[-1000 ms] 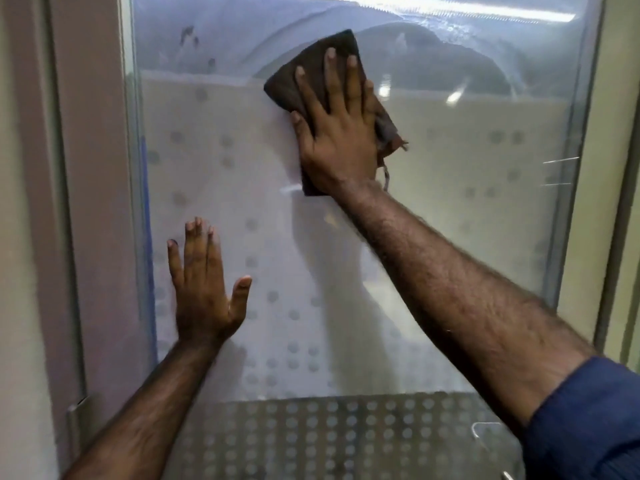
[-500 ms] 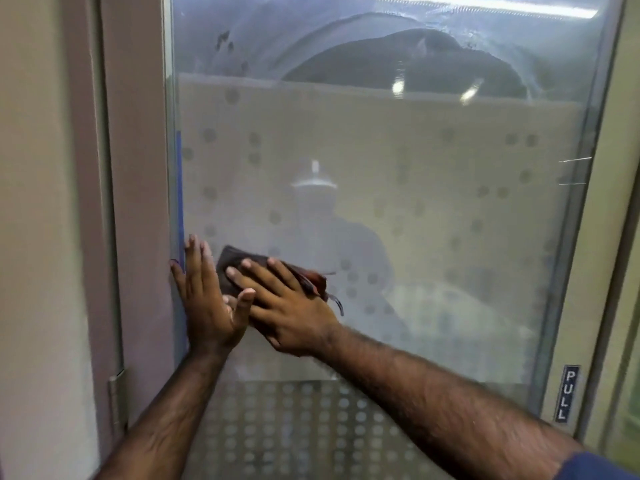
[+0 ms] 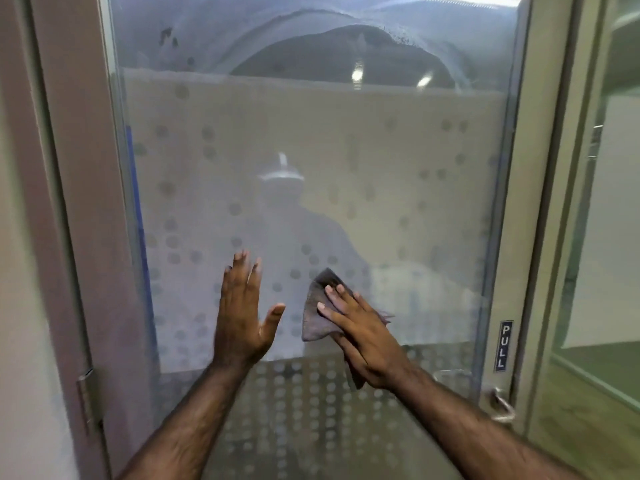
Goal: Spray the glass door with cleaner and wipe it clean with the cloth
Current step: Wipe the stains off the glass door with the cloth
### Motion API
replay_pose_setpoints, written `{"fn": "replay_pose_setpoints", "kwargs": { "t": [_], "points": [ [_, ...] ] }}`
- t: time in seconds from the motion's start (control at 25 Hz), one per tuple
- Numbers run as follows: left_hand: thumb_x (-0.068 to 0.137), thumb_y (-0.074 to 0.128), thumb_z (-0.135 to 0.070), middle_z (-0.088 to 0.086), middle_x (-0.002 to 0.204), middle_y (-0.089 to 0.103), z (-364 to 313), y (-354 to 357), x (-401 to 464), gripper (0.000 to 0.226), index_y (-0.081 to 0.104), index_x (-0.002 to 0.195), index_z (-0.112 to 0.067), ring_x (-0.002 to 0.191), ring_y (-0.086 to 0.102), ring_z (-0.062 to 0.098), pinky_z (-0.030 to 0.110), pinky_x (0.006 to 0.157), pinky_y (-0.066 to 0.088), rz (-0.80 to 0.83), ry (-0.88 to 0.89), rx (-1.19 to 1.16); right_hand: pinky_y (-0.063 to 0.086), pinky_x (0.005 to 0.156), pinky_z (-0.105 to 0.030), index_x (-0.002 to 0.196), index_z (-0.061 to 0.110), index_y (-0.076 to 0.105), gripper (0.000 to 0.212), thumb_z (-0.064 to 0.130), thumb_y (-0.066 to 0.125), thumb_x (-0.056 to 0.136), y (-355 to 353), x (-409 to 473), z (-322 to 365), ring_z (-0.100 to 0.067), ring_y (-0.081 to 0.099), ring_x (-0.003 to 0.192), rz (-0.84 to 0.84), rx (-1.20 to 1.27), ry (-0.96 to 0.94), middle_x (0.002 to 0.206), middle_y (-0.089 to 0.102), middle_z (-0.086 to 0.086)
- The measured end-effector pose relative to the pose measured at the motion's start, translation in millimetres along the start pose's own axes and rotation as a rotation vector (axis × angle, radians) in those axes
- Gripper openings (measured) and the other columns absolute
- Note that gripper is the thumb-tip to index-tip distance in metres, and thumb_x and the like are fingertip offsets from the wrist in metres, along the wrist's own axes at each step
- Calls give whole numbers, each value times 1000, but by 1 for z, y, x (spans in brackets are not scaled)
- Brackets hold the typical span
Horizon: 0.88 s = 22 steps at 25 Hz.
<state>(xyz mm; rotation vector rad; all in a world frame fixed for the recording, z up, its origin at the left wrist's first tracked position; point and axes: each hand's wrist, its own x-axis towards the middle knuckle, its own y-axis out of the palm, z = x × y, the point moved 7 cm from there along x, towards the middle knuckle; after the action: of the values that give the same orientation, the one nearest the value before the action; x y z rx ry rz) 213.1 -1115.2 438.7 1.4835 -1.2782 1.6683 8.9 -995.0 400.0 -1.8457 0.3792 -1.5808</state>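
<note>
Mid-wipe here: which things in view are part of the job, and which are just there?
In the job: glass door, cloth, right hand pressing the cloth, left hand flat on the glass.

Just there: PULL sign, handle, hinge.

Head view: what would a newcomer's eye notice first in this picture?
First, the two hands low on the glass door: the right hand presses a dark cloth flat against it, and the left hand rests open beside it. Next, the curved wipe smears across the top, and the PULL label at the right edge.
</note>
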Motion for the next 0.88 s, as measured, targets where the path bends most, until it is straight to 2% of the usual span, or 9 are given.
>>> {"fn": "replay_pose_setpoints", "kwargs": {
  "t": [0.08, 0.24, 0.36, 0.44, 0.52, 0.56, 0.68, 0.8, 0.88],
  "points": [
    [110, 36, -58, 11, 179, 19, -31, 18, -14, 77, 28, 167, -7, 167, 15, 30, 50, 136, 16, 63, -25, -128, 15, 138, -40, 167, 29, 41, 51, 28, 45, 117, -12, -23, -6, -13, 20, 169, -70, 256, 221, 179, 28, 16],
    [111, 34, -59, -3, 176, 28, -95, 53, -50, 69, 37, 165, -16, 166, 20, 16, 37, 135, 18, 181, -138, -353, 36, 130, -29, 159, 24, 51, 43, 23, 43, 117, -25, -66, -8, -5, 46, 156, -271, 794, 635, 163, 55, 20],
    [103, 33, -75, -22, 163, 41, -135, 78, -84, 73, 44, 159, -30, 155, 34, -4, 35, 130, 33, 340, -430, -633, 53, 117, -35, 144, 25, 69, 38, 27, 42, 116, -31, -101, -1, -20, 64, 142, -448, 1240, 872, 152, 69, -2],
    [100, 38, -77, -21, 164, 39, -161, 94, -108, 79, 36, 164, -30, 152, 37, -6, 32, 128, 36, 454, -580, -777, 61, 106, -36, 135, 24, 76, 39, 28, 44, 114, -30, -129, 7, -25, 71, 134, -529, 1457, 989, 147, 70, -13],
    [95, 41, -80, -11, 166, 43, -185, 107, -132, 91, 34, 167, -25, 150, 41, 0, 25, 122, 38, 576, -700, -888, 52, 119, -48, 147, 10, 65, 44, 29, 46, 113, -29, -159, 13, -39, 59, 145, -584, 1571, 1066, 154, 62, -25],
    [90, 43, -87, -7, 160, 53, -197, 111, -144, 94, 47, 161, -25, 145, 49, 1, 21, 116, 43, 645, -768, -964, 40, 129, -54, 155, 3, 55, 52, 31, 47, 111, -28, -173, 16, -45, 49, 152, -586, 1617, 1094, 159, 54, -31],
    [86, 60, -84, -2, 114, 84, -238, 126, -184, 74, 81, 120, -22, 113, 78, 12, 18, 91, 60, 834, -913, -1169, 17, 137, -58, 163, 0, 43, 61, 31, 48, 110, -35, -223, 23, -46, 32, 161, -644, 1680, 1160, 167, 41, -34],
    [99, 63, -60, 0, 106, 85, -278, 131, -219, 48, 83, 110, -17, 109, 80, 18, 30, 96, 62, 879, -928, -1162, 23, 135, -56, 162, 7, 47, 57, 23, 50, 107, -55, -283, 26, -44, 46, 151, -732, 1590, 1196, 162, 50, -31],
    [103, 59, -54, -5, 102, 85, -304, 133, -236, 39, 83, 102, -22, 102, 80, 10, 27, 90, 62, 896, -918, -1118, 38, 127, -55, 159, 9, 52, 54, 23, 55, 107, -72, -319, 31, -41, 62, 134, -727, 1537, 1229, 151, 60, -30]
  ]
}}
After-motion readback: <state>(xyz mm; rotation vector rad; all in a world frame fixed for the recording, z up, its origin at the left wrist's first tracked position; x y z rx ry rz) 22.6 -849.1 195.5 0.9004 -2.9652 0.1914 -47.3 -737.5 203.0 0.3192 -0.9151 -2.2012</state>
